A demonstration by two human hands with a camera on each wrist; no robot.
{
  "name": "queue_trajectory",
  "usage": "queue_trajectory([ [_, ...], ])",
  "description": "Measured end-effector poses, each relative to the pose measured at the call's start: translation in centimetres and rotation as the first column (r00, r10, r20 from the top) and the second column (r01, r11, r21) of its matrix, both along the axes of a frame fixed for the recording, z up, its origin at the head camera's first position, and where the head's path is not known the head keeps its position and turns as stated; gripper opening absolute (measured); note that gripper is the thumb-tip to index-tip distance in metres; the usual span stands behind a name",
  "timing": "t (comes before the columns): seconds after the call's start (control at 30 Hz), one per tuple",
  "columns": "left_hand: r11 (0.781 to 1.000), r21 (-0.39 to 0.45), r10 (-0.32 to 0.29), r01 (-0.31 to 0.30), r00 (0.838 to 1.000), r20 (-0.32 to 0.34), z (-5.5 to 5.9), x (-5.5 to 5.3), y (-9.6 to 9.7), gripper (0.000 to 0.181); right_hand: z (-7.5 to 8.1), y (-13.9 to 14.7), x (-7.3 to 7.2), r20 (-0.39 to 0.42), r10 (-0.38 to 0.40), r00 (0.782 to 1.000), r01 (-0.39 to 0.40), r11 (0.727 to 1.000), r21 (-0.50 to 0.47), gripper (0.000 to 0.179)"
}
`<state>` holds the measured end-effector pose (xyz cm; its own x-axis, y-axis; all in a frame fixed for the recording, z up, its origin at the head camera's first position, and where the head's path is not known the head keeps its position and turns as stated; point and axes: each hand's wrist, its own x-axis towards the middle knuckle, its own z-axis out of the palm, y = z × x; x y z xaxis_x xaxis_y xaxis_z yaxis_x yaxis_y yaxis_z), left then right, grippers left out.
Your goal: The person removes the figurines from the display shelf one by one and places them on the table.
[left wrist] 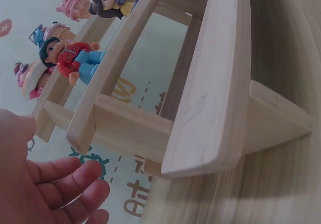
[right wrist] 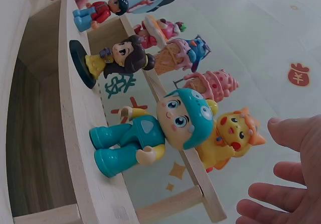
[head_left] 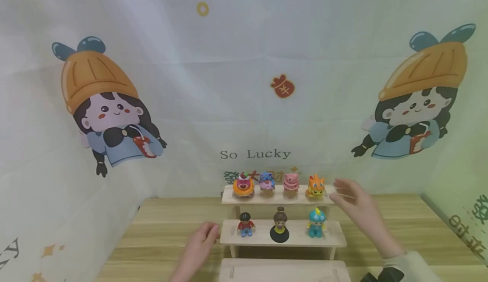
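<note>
My right hand hangs beside the right end of the wooden top shelf, fingers spread and holding nothing. Nearest to it is a yellow figurine with an orange hood. Along that shelf stand a strawberry-topped figurine, a blue one and a pink one. Off the left end of the middle shelf, my left hand is relaxed, with no object in it. The middle shelf bears a red-jacketed figurine, a brown-haired one on a black base and a teal-suited one.
A lower wooden step sits in front of the two shelves and holds no figurines. The stand rests on a wood-grain table. A printed cloth with cartoon figures and lettering hangs behind and at both sides.
</note>
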<state>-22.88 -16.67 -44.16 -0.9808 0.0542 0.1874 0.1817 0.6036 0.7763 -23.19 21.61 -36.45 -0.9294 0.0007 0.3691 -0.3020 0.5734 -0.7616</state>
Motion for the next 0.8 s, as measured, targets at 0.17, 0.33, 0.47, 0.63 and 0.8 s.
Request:
queue_trajectory([
  [0.17, 0.999, -0.019, 0.045, -0.044, 0.999, 0.030, 0.3, -0.3, 1.4, 0.038, -0.1, -0.7, -0.5, 0.002, 0.023, 1.000, -0.023, 1.000, -0.004, 0.055],
  [0.33, 0.994, -0.047, 0.098, -0.097, 0.995, 0.029, 0.5, -0.6, 2.0, 0.030, -0.4, -1.1, -1.0, -0.013, 0.028, 1.000, -0.028, 1.000, -0.002, 0.056],
  [0.47, 0.993, -0.063, 0.102, -0.101, 0.995, 0.003, 0.4, -0.9, 2.0, 0.019, -0.4, -1.5, -1.3, -0.035, 0.033, 0.999, -0.034, 0.999, -0.015, 0.054],
  [0.63, 0.989, -0.111, 0.091, -0.094, 0.995, -0.031, 0.0, -0.9, 2.1, 0.015, -0.3, -2.1, -1.6, -0.029, 0.026, 0.999, -0.027, 0.999, -0.017, 0.053],
  [0.8, 0.984, -0.147, 0.093, -0.103, 0.993, -0.074, -0.4, -0.7, 2.4, 0.014, -0.4, -2.6, -1.9, -0.013, -0.001, 1.000, 0.001, 1.000, 0.007, 0.053],
])
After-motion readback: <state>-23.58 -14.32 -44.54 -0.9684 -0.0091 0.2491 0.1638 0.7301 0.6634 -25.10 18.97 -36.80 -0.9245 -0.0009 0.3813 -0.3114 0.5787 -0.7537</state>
